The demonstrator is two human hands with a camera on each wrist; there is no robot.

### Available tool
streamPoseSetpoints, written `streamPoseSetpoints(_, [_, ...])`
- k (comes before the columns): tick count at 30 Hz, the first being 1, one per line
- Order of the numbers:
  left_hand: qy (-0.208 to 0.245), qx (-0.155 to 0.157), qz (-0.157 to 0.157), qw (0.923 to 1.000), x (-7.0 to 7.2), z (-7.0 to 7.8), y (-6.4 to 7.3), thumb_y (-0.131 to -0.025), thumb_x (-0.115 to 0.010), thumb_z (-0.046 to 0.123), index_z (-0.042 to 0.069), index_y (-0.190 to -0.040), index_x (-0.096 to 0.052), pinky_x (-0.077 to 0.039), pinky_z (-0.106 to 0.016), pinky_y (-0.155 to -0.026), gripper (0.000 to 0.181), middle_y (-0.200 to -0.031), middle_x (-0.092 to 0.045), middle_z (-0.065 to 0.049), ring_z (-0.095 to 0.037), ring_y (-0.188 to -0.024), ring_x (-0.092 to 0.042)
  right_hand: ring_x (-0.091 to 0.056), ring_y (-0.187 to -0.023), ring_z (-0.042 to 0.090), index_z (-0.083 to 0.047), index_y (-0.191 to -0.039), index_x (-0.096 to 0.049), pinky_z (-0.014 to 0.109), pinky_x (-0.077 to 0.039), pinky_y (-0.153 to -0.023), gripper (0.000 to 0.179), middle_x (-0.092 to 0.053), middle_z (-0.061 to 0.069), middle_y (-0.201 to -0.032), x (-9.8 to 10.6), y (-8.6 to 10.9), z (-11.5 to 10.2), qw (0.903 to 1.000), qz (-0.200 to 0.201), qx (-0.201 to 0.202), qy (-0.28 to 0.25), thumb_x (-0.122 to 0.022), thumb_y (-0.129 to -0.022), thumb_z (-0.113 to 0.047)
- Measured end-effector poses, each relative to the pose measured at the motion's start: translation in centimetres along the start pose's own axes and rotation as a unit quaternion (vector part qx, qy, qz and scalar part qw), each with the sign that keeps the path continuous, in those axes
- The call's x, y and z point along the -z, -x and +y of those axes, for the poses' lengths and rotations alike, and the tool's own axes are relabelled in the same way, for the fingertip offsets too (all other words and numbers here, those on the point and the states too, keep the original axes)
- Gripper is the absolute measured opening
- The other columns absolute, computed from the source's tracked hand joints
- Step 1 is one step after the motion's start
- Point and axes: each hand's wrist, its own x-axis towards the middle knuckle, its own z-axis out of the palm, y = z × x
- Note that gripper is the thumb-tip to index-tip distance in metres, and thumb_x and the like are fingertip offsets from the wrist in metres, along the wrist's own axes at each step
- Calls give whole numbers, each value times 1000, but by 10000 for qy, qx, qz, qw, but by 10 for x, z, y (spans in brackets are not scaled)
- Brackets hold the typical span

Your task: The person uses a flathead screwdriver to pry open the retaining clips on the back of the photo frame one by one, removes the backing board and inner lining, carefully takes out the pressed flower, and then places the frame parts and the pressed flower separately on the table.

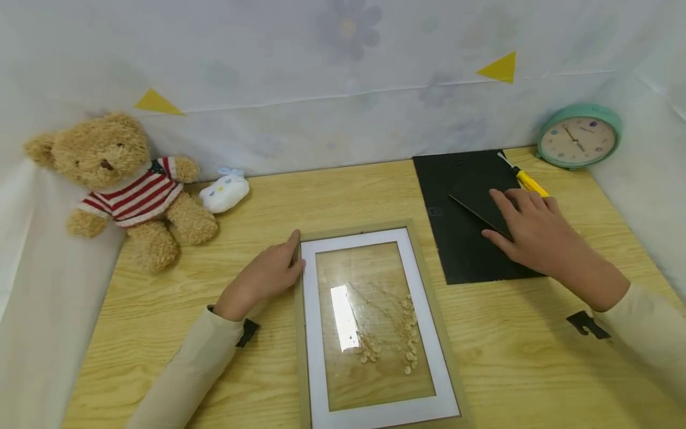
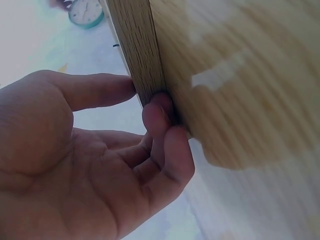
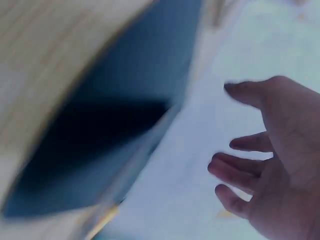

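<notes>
Tabletop (image 1: 509, 345) separates frame edge (image 1: 436, 322) from seemingly untouched board (image 1: 466, 259).

Teddy (image 1: 134, 193) in red-and-white stripes, little white plush (image 1: 226, 193) just right of it. Floral cloth (image 1: 321, 134) behind teddy, yellow triangle (image 1: 158, 102) by its head, second triangle (image 1: 501, 68) way off right, green clock (image 1: 579, 140) even further right.

Board (image 1: 463, 247) — black; frame (image 1: 430, 298) — tan, wood-grained

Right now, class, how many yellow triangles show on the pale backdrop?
2: one yellow triangle above the teddy bear, the other above the black panel. None looks hidden in the head view.
</notes>
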Motion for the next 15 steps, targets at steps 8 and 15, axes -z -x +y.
streamPoseSetpoints(8, [91, 63, 23, 9999, 1, -2, -1, -105, -48, 19, -10, -155, -14, -43, -42, -88, 67, -133, -55, -30, -22, -76, -53, -56, -69, 9, -5, -99, -73, 30, -48, -60, 10, -64, -1, -83, 19, -42, -116, 9667, -1395, -274, -2130, -73, -91, -12])
streamPoseSetpoints(15, [164, -27, -13, 9999, -1, -1, -3, -105, -47, 17, -11, -155, -14, -44, -41, -79, 67, -99, -61, -25, -18, -62, -46, -46, -53, 8, -14, -76, -67, 26, -40, -54, 20, -54, -5, -63, -11, -61, -165, 9299, -2823, -42, -2355, -65, -96, -12])
